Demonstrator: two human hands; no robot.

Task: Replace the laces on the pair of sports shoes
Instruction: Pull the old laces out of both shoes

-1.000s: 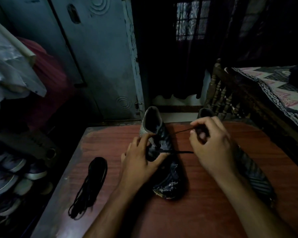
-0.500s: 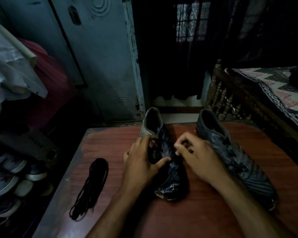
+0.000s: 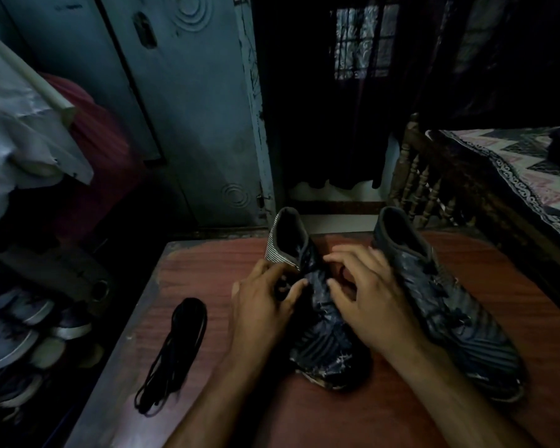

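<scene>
Single head-mounted wide-angle view, looking forward and down across the table from its near edge. Close range: hands fill the lower centre. Far field takes in a door at left and a bed at right. Edges show barrel distortion.

We're counting two dark shoes: one under both hands, one just right of the right hand. One lace bundle lying left of the left hand.
</scene>
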